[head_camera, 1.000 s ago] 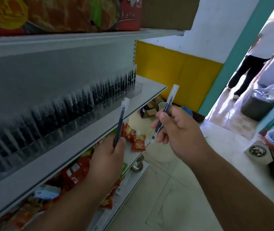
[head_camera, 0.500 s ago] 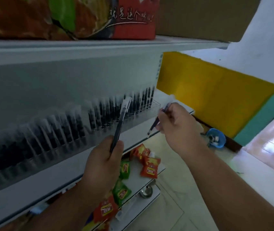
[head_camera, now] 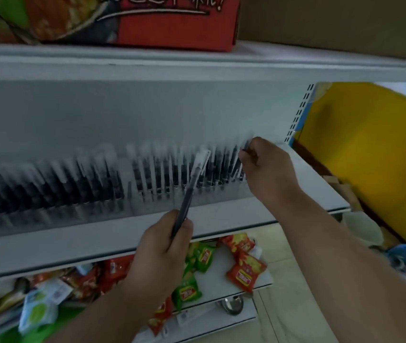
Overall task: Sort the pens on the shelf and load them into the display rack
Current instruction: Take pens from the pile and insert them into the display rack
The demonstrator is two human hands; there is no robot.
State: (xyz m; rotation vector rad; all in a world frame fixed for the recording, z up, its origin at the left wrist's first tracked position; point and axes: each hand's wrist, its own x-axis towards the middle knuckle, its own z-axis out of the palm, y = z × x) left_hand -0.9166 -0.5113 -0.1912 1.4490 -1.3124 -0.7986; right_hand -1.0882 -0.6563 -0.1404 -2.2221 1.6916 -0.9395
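the left hand (head_camera: 158, 253) is near the middle of the view, in front of the shelf (head_camera: 78, 246) edge, fingers curled round the lower end of a dark pen (head_camera: 189, 191). that pen tilts up and to the right, and its clear cap end overlaps the row of pens (head_camera: 147, 174) behind it. whether it touches them cannot be told.

the right hand (head_camera: 266, 169) is farther and to the right, at the right end of the rack (head_camera: 48, 219). its fingers are curled and pinch the dark top of a second pen (head_camera: 246, 146); only that short tip shows above the fingers, the rest is hidden by the hand. whether this one is already seated in the rack cannot be told.

the rack is a long clear strip lying along the grey shelf, running from the far left to just under the right hand. it holds a dense row of dark pens with pale caps, standing roughly upright and leaning slightly. the row is blurred, more so toward the left, so single pens there cannot be made out.

on the shelf above sits a red printed box (head_camera: 172, 23), with a brown carton (head_camera: 333, 23) to its right. on the lower shelf, below the left hand, lie red and green snack packets (head_camera: 245, 271) and, at the near left, some pale packets. a yellow wall (head_camera: 365, 144) stands at the right past the shelf end.
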